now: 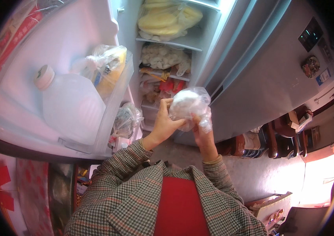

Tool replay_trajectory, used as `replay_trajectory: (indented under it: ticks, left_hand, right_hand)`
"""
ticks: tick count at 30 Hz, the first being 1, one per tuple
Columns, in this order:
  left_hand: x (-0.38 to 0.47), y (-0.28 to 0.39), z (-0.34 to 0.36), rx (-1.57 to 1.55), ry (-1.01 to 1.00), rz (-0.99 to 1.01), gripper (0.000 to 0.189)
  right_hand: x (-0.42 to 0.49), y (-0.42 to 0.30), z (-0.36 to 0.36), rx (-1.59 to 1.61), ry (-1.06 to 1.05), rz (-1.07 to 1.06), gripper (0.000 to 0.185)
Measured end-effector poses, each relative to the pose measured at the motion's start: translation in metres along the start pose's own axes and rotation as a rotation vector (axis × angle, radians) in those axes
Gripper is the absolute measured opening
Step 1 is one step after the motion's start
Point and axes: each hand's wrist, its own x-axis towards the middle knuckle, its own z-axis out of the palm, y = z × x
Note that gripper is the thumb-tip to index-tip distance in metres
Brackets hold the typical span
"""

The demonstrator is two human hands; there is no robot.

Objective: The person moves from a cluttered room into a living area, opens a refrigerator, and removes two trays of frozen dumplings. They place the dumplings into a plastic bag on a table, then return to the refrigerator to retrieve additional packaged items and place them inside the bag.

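Both my hands hold a clear plastic bag with something white inside (188,101), in front of the open freezer compartment. My left hand (167,122) grips it from the left side, fingers and thumb spread around it. At its lower right, my right hand (203,129) holds it near the gathered, twisted end of the bag; part of that hand is hidden by the plastic. Behind the bag, the freezer shelves (170,42) bear a bag of yellow flat pieces (167,19), a bag of white lumps (162,56) and, lower down, red and pale packages (171,85).
At left the open freezer door (16,97) holds a translucent plastic jug (69,106) and knotted plastic bags (127,119). The other refrigerator door (261,67) stands shut on the right. Beyond it are wooden chairs (273,138) and a cardboard box (273,209) at lower right.
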Motion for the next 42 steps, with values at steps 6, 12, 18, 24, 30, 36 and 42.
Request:
replay_trajectory:
  ticks: [6, 12, 18, 24, 30, 36, 42]
  left_hand:
    - [0.013, 0.036, -0.019, -0.536, -0.206, -0.254, 0.072]
    - [0.008, 0.009, -0.009, -0.278, -0.015, -0.041, 0.051]
    - [0.006, 0.005, -0.009, -0.149, -0.041, 0.044, 0.045]
    - [0.01, -0.002, -0.022, -0.288, -0.147, -0.093, 0.048]
    - [0.007, 0.008, -0.026, 0.01, -0.227, 0.042, 0.047]
    - [-0.004, -0.008, -0.022, 0.036, -0.152, 0.043, 0.045]
    - [-0.011, -0.005, -0.02, -0.455, -0.135, -0.272, 0.043]
  right_hand:
    - [-0.004, 0.001, -0.003, 0.132, -0.129, 0.03, 0.057]
    - [-0.003, 0.002, 0.009, -0.392, -0.034, -0.214, 0.038]
    - [-0.001, 0.005, 0.016, 0.056, 0.015, -0.062, 0.031]
    - [-0.005, 0.002, 0.017, -0.345, -0.036, -0.254, 0.051]
    - [-0.004, 0.027, -0.002, 0.015, -0.061, -0.078, 0.043]
    - [-0.005, 0.046, -0.027, 0.03, -0.023, -0.047, 0.039]
    - [-0.009, 0.03, -0.006, -0.129, -0.005, -0.109, 0.048]
